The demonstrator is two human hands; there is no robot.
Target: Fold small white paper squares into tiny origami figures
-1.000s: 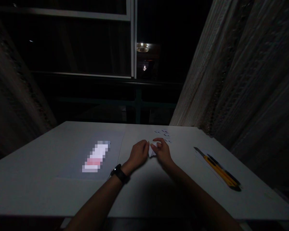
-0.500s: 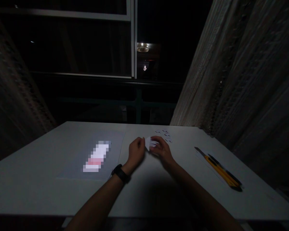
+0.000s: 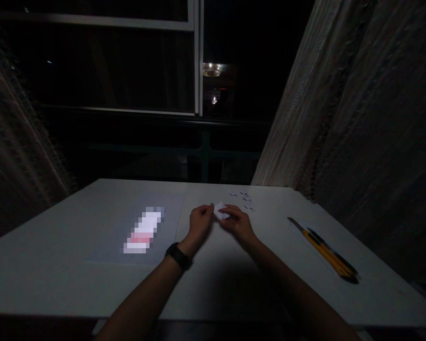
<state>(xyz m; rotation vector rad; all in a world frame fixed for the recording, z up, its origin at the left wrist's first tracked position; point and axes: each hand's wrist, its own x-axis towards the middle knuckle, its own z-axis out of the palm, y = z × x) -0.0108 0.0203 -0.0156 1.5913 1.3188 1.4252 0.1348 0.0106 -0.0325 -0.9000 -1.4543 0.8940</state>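
The left hand (image 3: 199,222) and the right hand (image 3: 239,223) meet just above the middle of the frame, low over the white tabletop (image 3: 57,270). Both are closed in a pinch on a paper piece (image 3: 220,210), a small, white folded scrap. The left hand's fingertips grip its left edge and the right hand's fingers curl over its right side. The paper piece sits between the two hands, raised a little off the tabletop, though the dim light hides whether any corner touches the surface. A black wristwatch (image 3: 178,256) circles the left wrist, and both bare forearms run in from the bottom edge of the frame.

Just beyond the hands, toward the far edge of the tabletop, lies a loose cluster of tiny paper scraps (image 3: 244,199), apart from the fingers. To the left of the hands a large pale sheet (image 3: 106,237) lies flat, and on it rests a blurred-out oblong object (image 3: 144,230), white with a pink band. At the right of the frame, well apart from the hands, a yellow utility knife (image 3: 323,252) lies at a slant with a dark pen-like tool (image 3: 337,259) just beside it.

Curtains (image 3: 358,118) hang at the right and left sides, and a pale window frame (image 3: 198,57) stands against the dark glass in the upper middle.
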